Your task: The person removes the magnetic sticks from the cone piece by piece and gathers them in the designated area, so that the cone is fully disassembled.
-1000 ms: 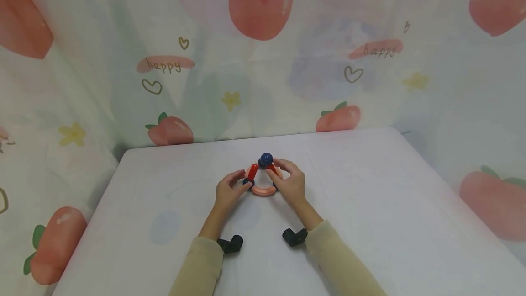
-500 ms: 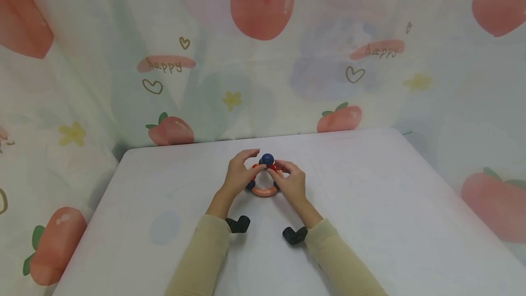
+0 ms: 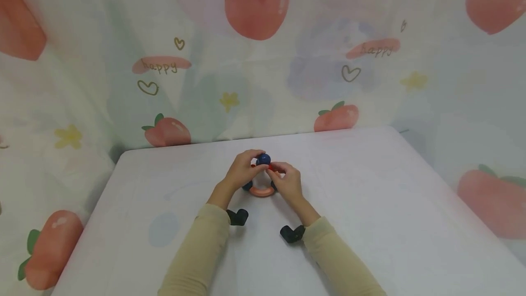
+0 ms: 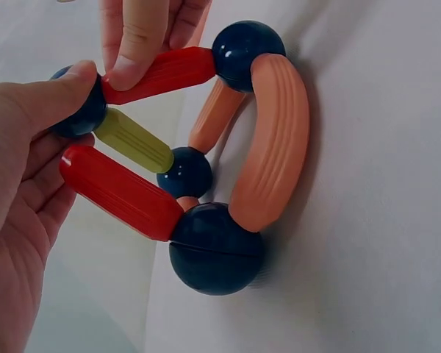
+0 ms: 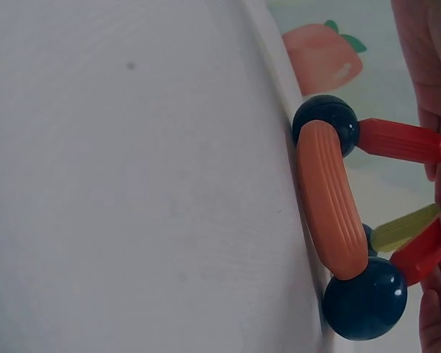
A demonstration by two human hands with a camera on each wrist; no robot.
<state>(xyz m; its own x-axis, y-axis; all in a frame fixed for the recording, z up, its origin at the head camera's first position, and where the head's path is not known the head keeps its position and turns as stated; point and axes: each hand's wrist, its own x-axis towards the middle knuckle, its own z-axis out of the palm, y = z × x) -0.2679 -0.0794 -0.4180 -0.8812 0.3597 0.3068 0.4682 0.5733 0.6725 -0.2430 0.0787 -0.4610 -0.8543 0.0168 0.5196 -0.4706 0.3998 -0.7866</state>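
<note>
A frame of dark blue balls and coloured rods, seemingly a building toy, stands on the table. Curved orange rods (image 4: pixel 275 140) join the lower balls (image 4: pixel 217 250) into a ring. My left hand (image 3: pixel 239 171) pinches the raised top ball (image 4: pixel 81 118) between thumb and fingers. With my right hand (image 3: pixel 290 182), I pinch a red rod (image 4: pixel 184 73) that runs from a lower ball up to the top ball. A yellow-green rod (image 4: pixel 136 140) links the top ball to the back ball (image 4: pixel 184 173). Another red rod (image 4: pixel 121 195) leans upward, its upper end apart from the top ball.
The white-covered table (image 3: pixel 370 218) extends around the frame on all sides. A fruit-printed curtain (image 3: pixel 287 76) hangs behind and beside it. Black wrist-worn devices (image 3: pixel 291 234) jut inward from both cuffs.
My left hand has gone from the lower left ball up to the top ball and now grips it. The right hand stays about where it was, at the red rod.
</note>
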